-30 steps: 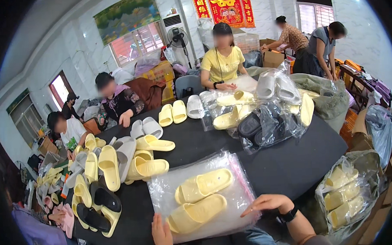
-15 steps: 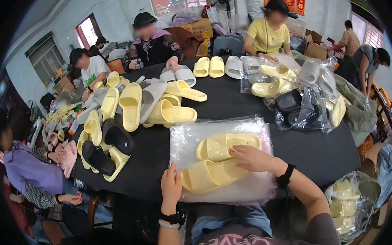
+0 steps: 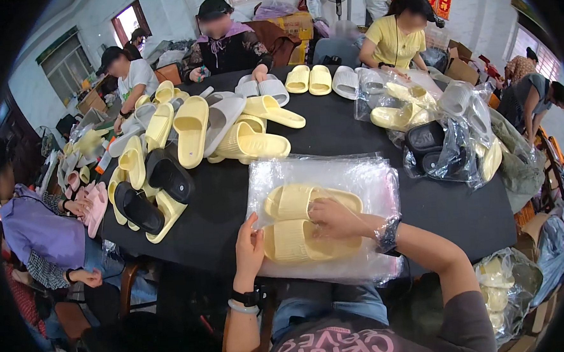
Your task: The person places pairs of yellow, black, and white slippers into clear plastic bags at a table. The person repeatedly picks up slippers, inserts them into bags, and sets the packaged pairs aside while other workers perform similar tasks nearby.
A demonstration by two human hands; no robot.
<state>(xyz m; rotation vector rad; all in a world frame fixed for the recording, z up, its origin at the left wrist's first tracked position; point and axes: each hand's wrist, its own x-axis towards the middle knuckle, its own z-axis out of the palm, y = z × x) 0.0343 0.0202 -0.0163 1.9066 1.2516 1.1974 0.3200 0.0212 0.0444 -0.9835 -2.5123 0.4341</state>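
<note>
From where I stand, a pair of pale yellow slippers (image 3: 285, 241) lies side by side on clear plastic bags (image 3: 266, 177) spread at the near edge of the black-topped desk (image 3: 343, 131), right in front of the person. The right hand (image 3: 338, 217) is down over the pair, its fingers bent onto the slippers around their openings; whether they grip or merely press, I cannot tell. Clear film glints around the dark band (image 3: 388, 234) on that wrist. The left hand (image 3: 249, 248) stands at the left edge of the plastic, just beside the lower slipper, with its fingers raised and gently curved; I cannot make out whether they pinch the film. To the left on the desk sits a heap of loose slippers in yellow and grey, with a black pair (image 3: 162, 195) at its near side. Along the far edge are a grey pair (image 3: 262, 90) and a yellow pair (image 3: 309, 79), and a co-worker's hand (image 3: 260, 73) touches one of the grey ones. To the right, slippers in clear wrapping (image 3: 435, 152) lie piled, black ones among them. At the left, a person in purple (image 3: 48, 220) holds pink slippers (image 3: 95, 209).
</note>
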